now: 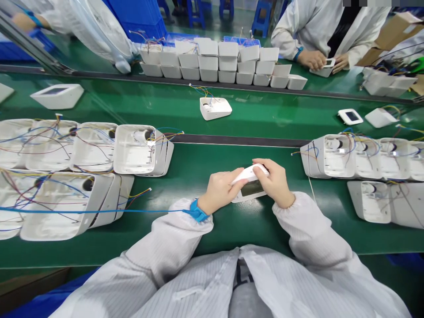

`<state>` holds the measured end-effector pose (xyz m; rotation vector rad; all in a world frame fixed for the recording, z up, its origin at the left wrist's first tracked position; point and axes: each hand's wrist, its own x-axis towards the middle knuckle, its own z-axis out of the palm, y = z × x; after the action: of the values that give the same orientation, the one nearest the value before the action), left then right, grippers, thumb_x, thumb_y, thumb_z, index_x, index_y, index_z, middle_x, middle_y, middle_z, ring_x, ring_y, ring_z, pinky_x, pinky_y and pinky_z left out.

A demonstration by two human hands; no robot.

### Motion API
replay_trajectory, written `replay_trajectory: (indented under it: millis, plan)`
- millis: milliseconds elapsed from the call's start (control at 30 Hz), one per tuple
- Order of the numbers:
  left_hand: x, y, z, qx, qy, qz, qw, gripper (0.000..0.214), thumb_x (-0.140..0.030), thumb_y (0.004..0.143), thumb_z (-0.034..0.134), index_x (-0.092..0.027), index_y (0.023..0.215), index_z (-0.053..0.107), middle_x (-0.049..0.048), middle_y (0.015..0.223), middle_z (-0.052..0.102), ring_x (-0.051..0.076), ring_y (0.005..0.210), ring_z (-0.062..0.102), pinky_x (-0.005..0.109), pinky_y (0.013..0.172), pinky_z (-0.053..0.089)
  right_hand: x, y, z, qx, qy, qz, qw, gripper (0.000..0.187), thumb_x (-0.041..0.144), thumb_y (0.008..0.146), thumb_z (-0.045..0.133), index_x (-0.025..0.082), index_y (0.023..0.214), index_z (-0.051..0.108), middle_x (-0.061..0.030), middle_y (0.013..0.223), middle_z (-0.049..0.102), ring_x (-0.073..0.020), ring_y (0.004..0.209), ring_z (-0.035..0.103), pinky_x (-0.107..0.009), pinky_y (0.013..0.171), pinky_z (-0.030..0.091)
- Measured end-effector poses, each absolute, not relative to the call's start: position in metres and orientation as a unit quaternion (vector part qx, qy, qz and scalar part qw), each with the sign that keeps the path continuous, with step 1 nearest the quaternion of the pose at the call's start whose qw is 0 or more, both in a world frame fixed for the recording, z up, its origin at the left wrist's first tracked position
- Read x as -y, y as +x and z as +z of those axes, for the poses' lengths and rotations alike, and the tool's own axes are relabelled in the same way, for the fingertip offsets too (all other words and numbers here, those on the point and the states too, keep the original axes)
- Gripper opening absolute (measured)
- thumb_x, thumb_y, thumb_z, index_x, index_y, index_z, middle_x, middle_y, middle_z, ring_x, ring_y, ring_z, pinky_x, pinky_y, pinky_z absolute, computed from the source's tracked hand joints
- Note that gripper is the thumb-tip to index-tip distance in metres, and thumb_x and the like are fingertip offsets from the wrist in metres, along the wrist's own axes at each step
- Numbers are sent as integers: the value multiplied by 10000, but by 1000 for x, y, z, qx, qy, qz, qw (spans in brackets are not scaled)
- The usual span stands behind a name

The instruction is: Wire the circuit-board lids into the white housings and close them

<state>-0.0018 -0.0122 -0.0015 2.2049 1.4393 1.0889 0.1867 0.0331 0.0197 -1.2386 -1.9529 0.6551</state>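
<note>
Between my two hands is a white plastic device with a dark screen, held tilted just above the green bench. My left hand grips its left side, thumb near the screen and fingers along the upper edge. On the other side, my right hand is closed round the right end, its thumb pressing on the white top part. A blue wrist strap with a blue cord sits on my left wrist. The underside of the device is hidden.
White open housings with coloured wires stand in rows at left, and more housings at right. A single wired housing lies on the green strip ahead. Stacked housings line the far side, where a co-worker's hands hold a similar device.
</note>
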Motion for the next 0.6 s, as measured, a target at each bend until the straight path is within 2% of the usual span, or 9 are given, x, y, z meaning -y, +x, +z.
replay_trajectory:
  millis: [233, 333, 400, 533, 600]
  plan:
    - [18, 5, -1, -502, 776, 360, 125, 394, -425, 972, 421, -169, 1185, 631, 42, 765, 731, 180, 656, 679, 279, 635, 483, -39, 192, 23, 791, -457, 213, 346, 323, 477, 904, 525, 202, 901, 695, -51, 857, 728, -208, 771, 673, -330, 738, 515]
    - [18, 5, -1, -504, 773, 361, 133, 384, -404, 975, 415, -167, 1187, 629, 44, 789, 737, 179, 665, 681, 275, 634, 481, -41, 193, 22, 791, -456, 224, 340, 330, 485, 905, 534, 198, 869, 693, -47, 830, 725, -201, 753, 671, -319, 730, 509]
    - [16, 3, -2, -501, 768, 372, 139, 387, -404, 966, 437, -149, 1175, 640, 56, 808, 742, 188, 679, 686, 282, 641, 484, -42, 192, 19, 783, -455, 242, 349, 359, 510, 909, 522, 194, 919, 692, -58, 889, 730, -211, 810, 677, -328, 766, 515]
    - [10, -2, -3, -515, 704, 442, 207, 346, -393, 956, 480, -170, 1146, 664, 58, 973, 748, 189, 810, 699, 276, 729, 503, -42, 190, 11, 774, -457, 256, 355, 512, 576, 940, 420, 174, 1186, 621, -112, 1153, 688, -259, 1035, 655, -381, 879, 511]
    - [9, -2, -3, -527, 665, 467, 247, 323, -382, 959, 482, -191, 1135, 674, 40, 1015, 743, 178, 847, 693, 264, 752, 503, -44, 190, 8, 785, -470, 244, 322, 555, 604, 931, 421, 160, 1199, 619, -126, 1107, 704, -280, 990, 672, -392, 840, 523]
